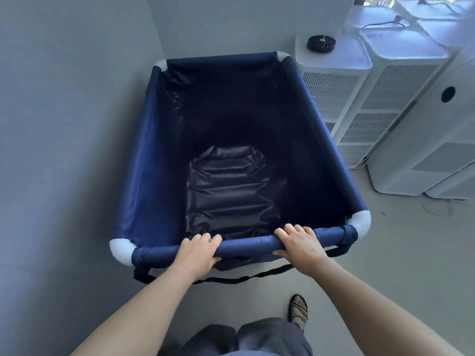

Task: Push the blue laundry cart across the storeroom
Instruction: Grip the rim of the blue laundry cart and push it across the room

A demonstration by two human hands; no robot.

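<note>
The blue laundry cart (144, 160) fills the middle of the head view, a navy fabric bin on a frame with white corner joints. It looks empty, with shiny dark lining at the bottom. My left hand (196, 251) grips the near top rail left of centre. My right hand (299, 242) grips the same rail right of centre, fingers curled over it. A black strap hangs below the near rail.
A grey wall (64, 124) runs close along the cart's left side and meets another wall beyond its far end. White air purifier towers (401, 98) stand in rows at the right, one with a black fan part (321, 42) on top. My sandalled foot (298, 310) is on the grey floor.
</note>
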